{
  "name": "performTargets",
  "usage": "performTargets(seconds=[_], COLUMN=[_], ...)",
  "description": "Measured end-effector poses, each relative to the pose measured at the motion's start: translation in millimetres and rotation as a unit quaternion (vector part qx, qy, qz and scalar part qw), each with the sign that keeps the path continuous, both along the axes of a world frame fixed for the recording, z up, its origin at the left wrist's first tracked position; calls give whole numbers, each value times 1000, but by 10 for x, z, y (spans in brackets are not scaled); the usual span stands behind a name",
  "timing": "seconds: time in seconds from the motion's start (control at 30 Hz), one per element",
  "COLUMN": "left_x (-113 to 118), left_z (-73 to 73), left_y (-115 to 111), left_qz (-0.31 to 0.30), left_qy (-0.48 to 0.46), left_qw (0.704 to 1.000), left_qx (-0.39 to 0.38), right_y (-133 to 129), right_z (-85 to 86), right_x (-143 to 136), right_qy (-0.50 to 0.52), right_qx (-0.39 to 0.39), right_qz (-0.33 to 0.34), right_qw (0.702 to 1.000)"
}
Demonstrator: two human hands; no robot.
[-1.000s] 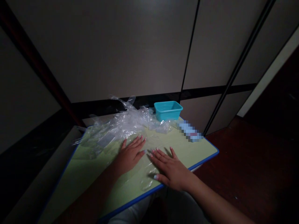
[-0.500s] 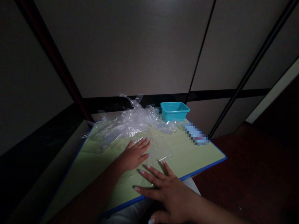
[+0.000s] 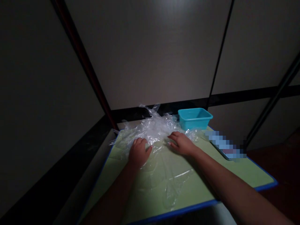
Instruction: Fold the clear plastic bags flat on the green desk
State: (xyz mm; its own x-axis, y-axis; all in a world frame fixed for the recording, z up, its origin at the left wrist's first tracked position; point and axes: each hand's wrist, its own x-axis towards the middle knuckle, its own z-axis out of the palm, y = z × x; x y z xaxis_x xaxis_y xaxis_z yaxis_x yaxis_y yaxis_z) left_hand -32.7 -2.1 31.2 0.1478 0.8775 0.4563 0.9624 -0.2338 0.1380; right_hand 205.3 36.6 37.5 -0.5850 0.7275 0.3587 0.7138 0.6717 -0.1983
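A heap of crumpled clear plastic [image 3: 158, 126], thin like disposable gloves, lies at the back of the yellow-green table [image 3: 112, 178]. A flat clear plastic piece [image 3: 173, 184], glove-like in outline, spreads from there toward the front edge. My left hand [image 3: 140, 152] rests at the heap's near side, fingers slightly bent and thumb apart. To its right, my right hand [image 3: 182, 142] reaches in over the plastic with bent fingers and a gap between thumb and fingers. Whether either hand grips a layer of plastic is hard to see.
A turquoise plastic tub [image 3: 195, 119] stands at the back, right of the heap. Right of my right hand lies a blurred-out flat object [image 3: 225, 146]. Blue edging [image 3: 201, 205] runs round the table, and cabinet panels [image 3: 159, 62] rise directly behind it.
My right hand has moved forward from the table's front edge to the heap. The flat plastic now reaches nearer the front edge. The view has shifted, so everything sits farther right.
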Motion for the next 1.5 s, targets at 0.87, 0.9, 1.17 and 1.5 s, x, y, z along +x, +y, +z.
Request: performTargets(seconds=[0.87, 0.9, 1.17, 1.5], left_x=[-91, -75, -78, -63], left_z=[-177, -186, -212, -238], left_y=[157, 152, 156, 144], left_qz=[-31, -35, -13, -30], left_qy=[-23, -16, 12, 26], left_qw=[998, 998, 996, 994], left_qx=[-46, -58, -86, -100], right_y=[178, 176, 170, 92], right_z=[-272, -270, -240, -180], right_x=[239, 235, 231, 235], right_qy=[70, 61, 17, -22], right_qx=[-84, -86, -104, -123], right_qz=[-37, -38, -60, -68], right_qw=[993, 994, 993, 990])
